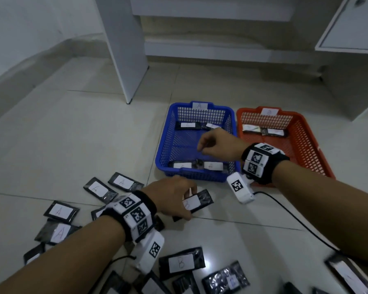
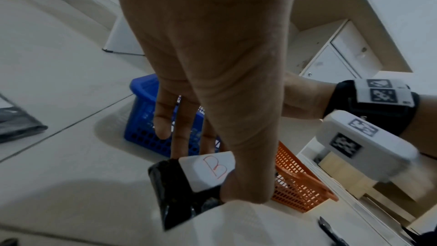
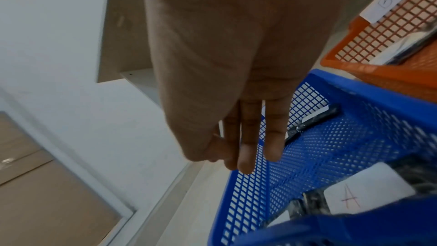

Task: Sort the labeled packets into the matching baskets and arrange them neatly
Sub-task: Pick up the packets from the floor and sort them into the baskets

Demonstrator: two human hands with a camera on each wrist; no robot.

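Note:
My left hand (image 1: 187, 203) pinches a black packet with a white B label (image 1: 200, 200) between thumb and fingers, just above the floor in front of the blue basket (image 1: 162, 145). The left wrist view shows the same packet (image 2: 175, 190) with its red B. My right hand (image 1: 201, 149) hovers over the middle of the blue basket marked A, fingers relaxed and empty (image 3: 246, 156). Packets labelled A (image 1: 212, 166) lie along its near and far ends. The orange basket (image 1: 306, 134) marked B stands to its right, with two packets at its far end.
Several loose A packets (image 1: 60, 211) lie on the tiled floor at the left, and B packets (image 1: 181, 263) lie near the bottom edge. A white furniture panel (image 1: 125, 49) stands behind the baskets, a cabinet (image 1: 348, 28) at the right. A black cable (image 1: 295, 219) trails across the floor.

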